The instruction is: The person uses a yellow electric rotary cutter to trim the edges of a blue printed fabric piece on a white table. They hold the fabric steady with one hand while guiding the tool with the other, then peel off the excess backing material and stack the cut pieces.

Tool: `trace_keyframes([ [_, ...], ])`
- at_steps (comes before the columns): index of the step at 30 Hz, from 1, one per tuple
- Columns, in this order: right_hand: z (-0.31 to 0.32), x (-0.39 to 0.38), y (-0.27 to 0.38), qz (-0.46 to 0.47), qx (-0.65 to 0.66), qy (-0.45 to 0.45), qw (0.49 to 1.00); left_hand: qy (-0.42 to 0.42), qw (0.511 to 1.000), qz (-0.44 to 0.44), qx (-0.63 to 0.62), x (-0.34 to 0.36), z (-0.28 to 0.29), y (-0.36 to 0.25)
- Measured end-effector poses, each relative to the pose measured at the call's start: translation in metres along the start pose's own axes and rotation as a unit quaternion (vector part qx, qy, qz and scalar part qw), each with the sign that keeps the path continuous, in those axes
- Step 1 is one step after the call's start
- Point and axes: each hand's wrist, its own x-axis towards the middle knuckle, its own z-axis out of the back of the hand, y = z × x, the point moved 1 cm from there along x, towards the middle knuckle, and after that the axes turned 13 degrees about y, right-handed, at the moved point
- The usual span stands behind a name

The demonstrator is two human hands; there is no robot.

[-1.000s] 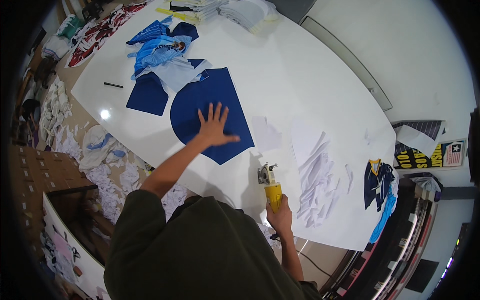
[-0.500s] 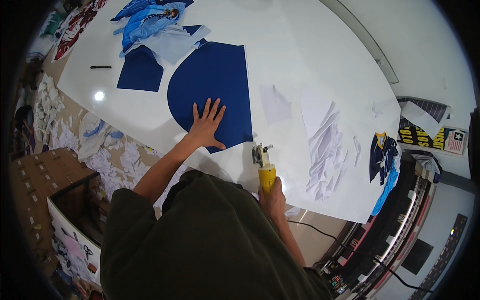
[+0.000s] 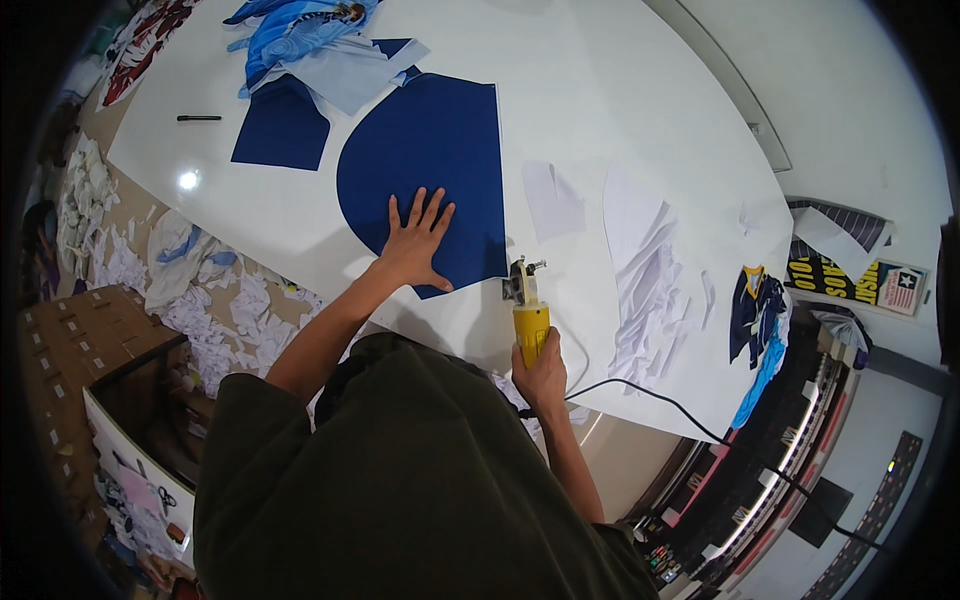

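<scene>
Navy-blue, curve-sided cloth panel point(image 3: 420, 140) flat on glossy white table point(image 3: 570, 60). Person's left hand point(image 3: 413, 246) lies open, fingers spread, on its lower part. Right hand point(image 3: 541, 375) grips yellow-bodied handheld cutter point(image 3: 531, 322), metal head just beside the panel's lower right corner.

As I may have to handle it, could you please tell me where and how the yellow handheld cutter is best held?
Probably by its rounded yellow barrel, from the near side, in a wraparound grip, as the right hand holds it. The barrel forms the near end; the metal head sits at the far end, beside the dark blue fabric.
</scene>
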Motion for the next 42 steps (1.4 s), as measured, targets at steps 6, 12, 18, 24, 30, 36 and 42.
trace_keyframes([
  [6, 0.002, 0.018, 0.005, 0.025, -0.013, -0.019, 0.999, 0.001, 1.000, -0.003, -0.002, -0.001, 0.000, 0.001],
  [12, 0.009, 0.039, 0.012, 0.045, -0.030, -0.017, 0.998, -0.001, 1.000, -0.001, -0.003, -0.003, 0.002, 0.000],
  [18, 0.021, 0.066, 0.030, 0.060, -0.028, -0.014, 0.998, -0.007, 1.000, 0.000, -0.002, -0.005, 0.002, 0.000],
  [24, 0.028, 0.095, 0.044, 0.062, -0.037, -0.009, 0.997, -0.009, 1.000, -0.002, -0.001, -0.004, 0.000, 0.001],
  [30, 0.033, 0.127, 0.053, 0.059, -0.037, -0.020, 0.997, -0.013, 1.000, -0.004, -0.016, -0.006, 0.003, 0.000],
  [36, 0.042, 0.156, 0.067, 0.080, -0.051, -0.038, 0.995, -0.027, 0.999, -0.010, -0.016, -0.005, 0.001, 0.001],
  [42, 0.056, 0.188, 0.086, 0.046, -0.058, 0.007, 0.997, -0.021, 0.999, -0.014, -0.019, -0.005, 0.003, 0.001],
])
